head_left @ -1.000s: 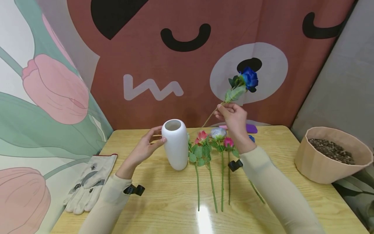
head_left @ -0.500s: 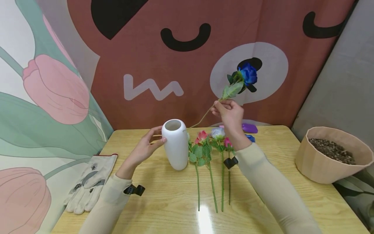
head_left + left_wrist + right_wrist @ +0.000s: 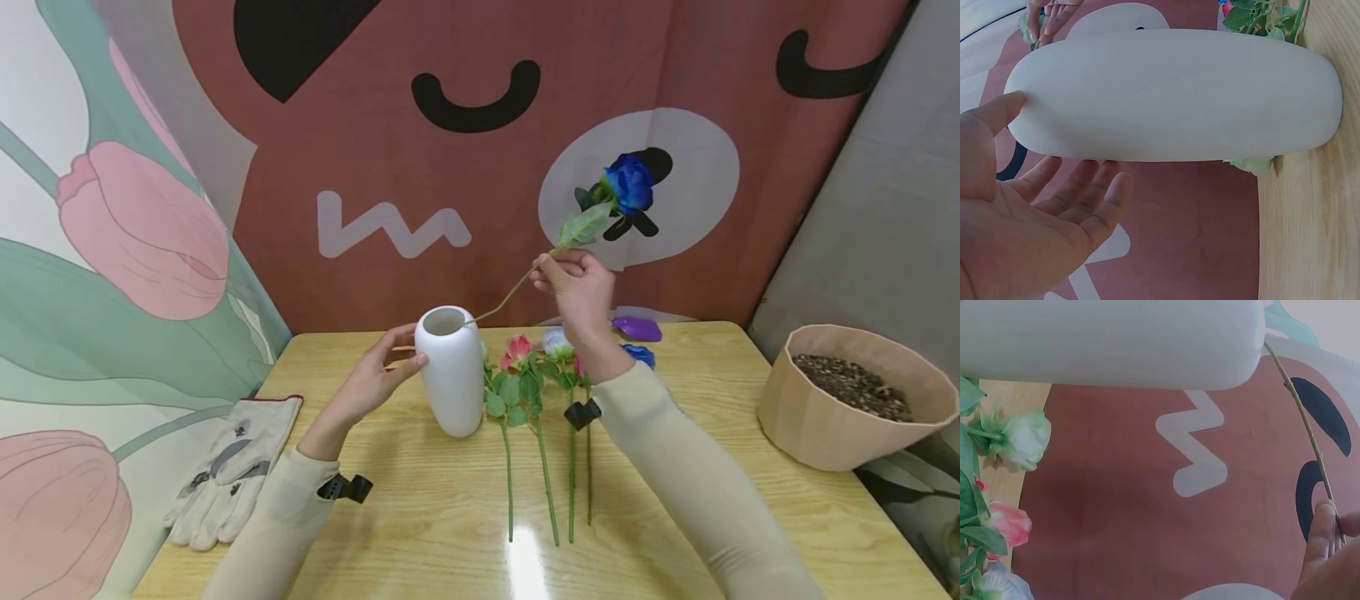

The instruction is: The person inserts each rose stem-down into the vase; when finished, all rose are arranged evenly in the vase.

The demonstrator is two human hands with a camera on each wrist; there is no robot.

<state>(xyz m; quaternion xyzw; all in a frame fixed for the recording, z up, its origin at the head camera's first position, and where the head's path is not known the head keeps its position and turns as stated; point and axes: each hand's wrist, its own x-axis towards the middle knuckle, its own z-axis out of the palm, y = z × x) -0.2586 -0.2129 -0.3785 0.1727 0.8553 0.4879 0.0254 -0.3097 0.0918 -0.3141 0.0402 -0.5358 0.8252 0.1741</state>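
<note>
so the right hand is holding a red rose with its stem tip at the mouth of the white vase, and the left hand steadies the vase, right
Not quite: the rose is blue, not red, as the head view shows. The rest holds: the right hand pinches its stem, whose tip is at the mouth of the white vase, and the left hand steadies the vase.

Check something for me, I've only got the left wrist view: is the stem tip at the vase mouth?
Observer: Yes. In the head view the blue rose has its stem tip at the rim of the white vase; I cannot tell if it is inside.
Operator: Where's the grip?
Observer: The right hand pinches the stem just below the leaves, raised above the table.
Operator: Anything by the left arm?
Observer: Work gloves lie at the table's left edge.
</note>
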